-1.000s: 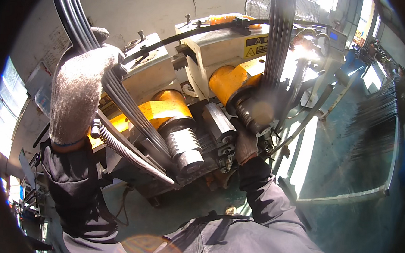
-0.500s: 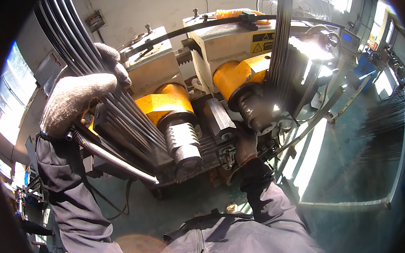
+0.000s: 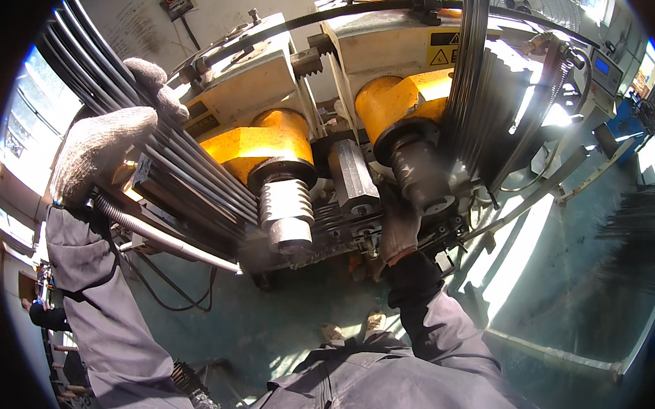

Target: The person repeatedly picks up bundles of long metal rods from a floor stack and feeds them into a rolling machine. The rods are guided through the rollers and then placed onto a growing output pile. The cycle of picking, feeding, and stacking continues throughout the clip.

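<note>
My left hand (image 3: 105, 137), in a knitted work glove, is wrapped round a bundle of long dark metal rods (image 3: 167, 146). The rods slope from the upper left down to the bed of a bending machine (image 3: 313, 102). At their lower ends is a ribbed metal roller (image 3: 287, 208) on a yellow bending head (image 3: 265, 147). My right hand (image 3: 401, 228), also gloved, reaches in low between a dark angular block (image 3: 353, 177) and the second ribbed roller (image 3: 418, 169). Its fingers are hidden behind the machine parts, so what they touch cannot be seen.
More rods (image 3: 466, 78) rise on the right, beside the second yellow head (image 3: 401, 104). A black ribbed hose (image 3: 316, 24) arches across the machine top. A grey conduit (image 3: 164, 236) runs below my left hand. Rods (image 3: 641, 224) lie within a floor frame (image 3: 558, 353) at far right.
The whole view has shifted slightly, bringing my feet into sight below. My left hand keeps its grip on the rods, and my right hand stays in the same place at the machine.
</note>
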A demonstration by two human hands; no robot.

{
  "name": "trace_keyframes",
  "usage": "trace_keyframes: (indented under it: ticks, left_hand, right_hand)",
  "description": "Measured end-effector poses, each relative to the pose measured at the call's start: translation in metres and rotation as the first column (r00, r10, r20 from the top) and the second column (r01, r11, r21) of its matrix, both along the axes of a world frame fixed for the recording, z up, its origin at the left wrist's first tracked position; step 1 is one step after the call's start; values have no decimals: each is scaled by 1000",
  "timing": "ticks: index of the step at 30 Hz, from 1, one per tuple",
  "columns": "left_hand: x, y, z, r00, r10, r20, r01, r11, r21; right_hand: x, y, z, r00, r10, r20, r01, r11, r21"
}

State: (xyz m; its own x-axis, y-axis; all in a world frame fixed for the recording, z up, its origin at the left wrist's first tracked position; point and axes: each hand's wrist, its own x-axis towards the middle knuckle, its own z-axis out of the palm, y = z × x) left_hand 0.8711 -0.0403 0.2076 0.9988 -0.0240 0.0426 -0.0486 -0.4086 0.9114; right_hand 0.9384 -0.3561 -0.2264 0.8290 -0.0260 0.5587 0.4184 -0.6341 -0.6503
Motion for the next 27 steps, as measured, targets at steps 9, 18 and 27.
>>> trace_keyframes:
  ticks: [9,18,27]
  left_hand:
    - [4,0,1,999,-30,20,29,998,48]
    - [-5,1,2,984,-154,90,149,987,53]
    - [-199,71,-22,976,42,216,88,823,-561]
  right_hand:
    - [-5,8,21,911,379,-163,-34,463,886]
    - [-16,14,44,927,366,-85,-46,335,941]
    - [-207,-105,48,906,242,-348,258,336,906]
